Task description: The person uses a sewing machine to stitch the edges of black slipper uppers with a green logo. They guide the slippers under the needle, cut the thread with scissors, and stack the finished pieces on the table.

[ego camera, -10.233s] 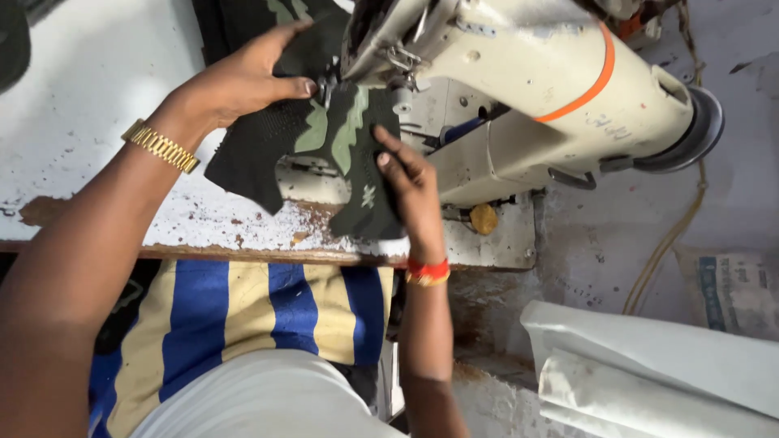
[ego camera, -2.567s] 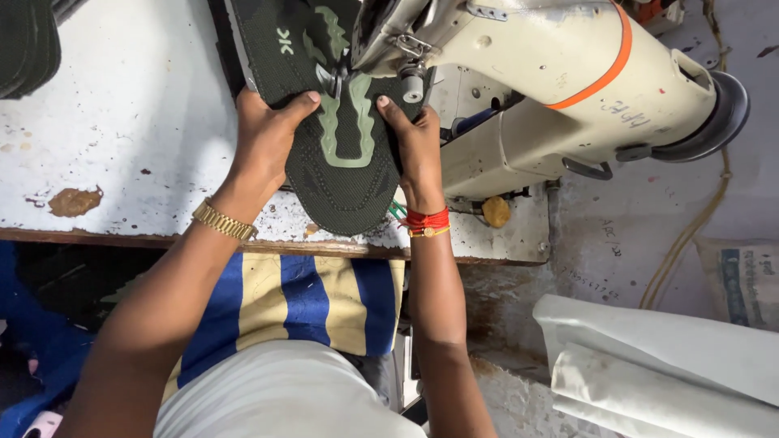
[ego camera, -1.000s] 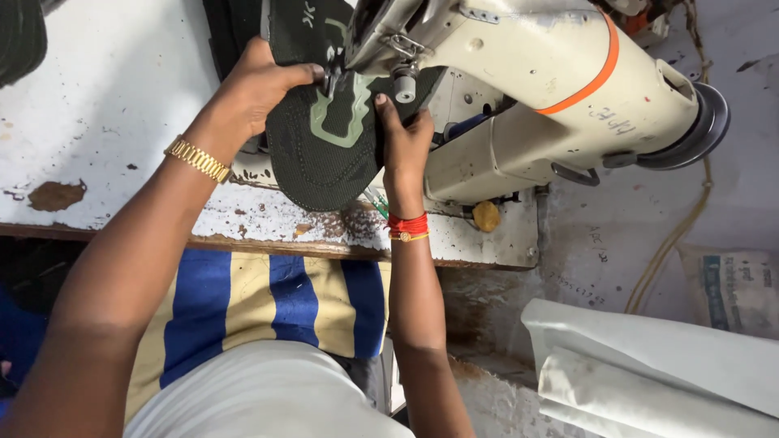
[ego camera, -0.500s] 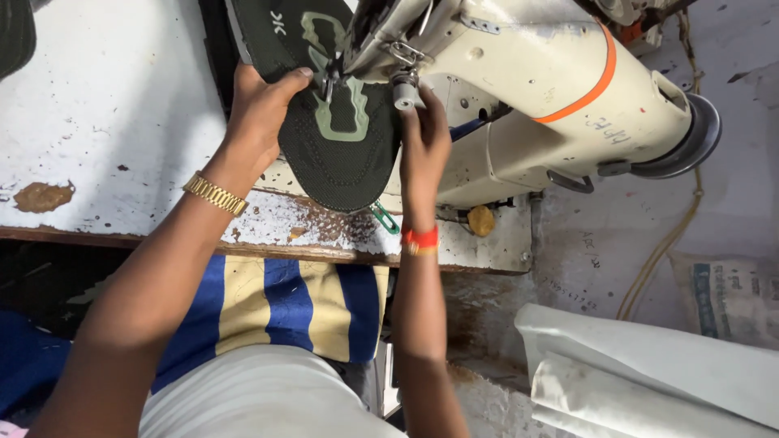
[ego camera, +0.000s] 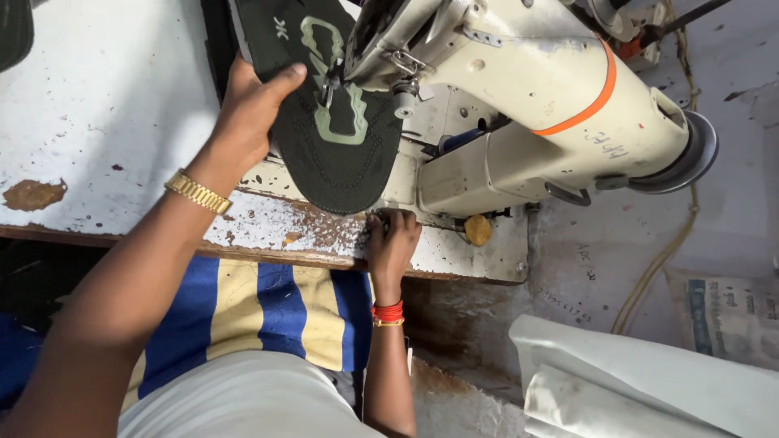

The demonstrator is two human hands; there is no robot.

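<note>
Dark, pebbled rubber — an oval sandal sole [ego camera: 337, 130] with a pale green inlay lies under the needle of the cream sewing machine [ego camera: 527, 89]. At nine o'clock the left hand [ego camera: 247, 122] pinches its edge, thumb on top. At six o'clock the right hand [ego camera: 391, 243] rests off it, fingers curled on the chipped white table [ego camera: 97, 122]. One-handed, the sole could swivel — judged a crooked seam.

The tabletop [ego camera: 97, 122] is looking pretty beat up, white paint flaking off with brown patches showing along the near edge. A cream sewing machine [ego camera: 527, 105] with an orange stripe is sitting on it, and a dark shoe sole [ego camera: 324, 154] with a pale green pattern is lying under the machine's head, overhanging toward the worn front edge
</note>
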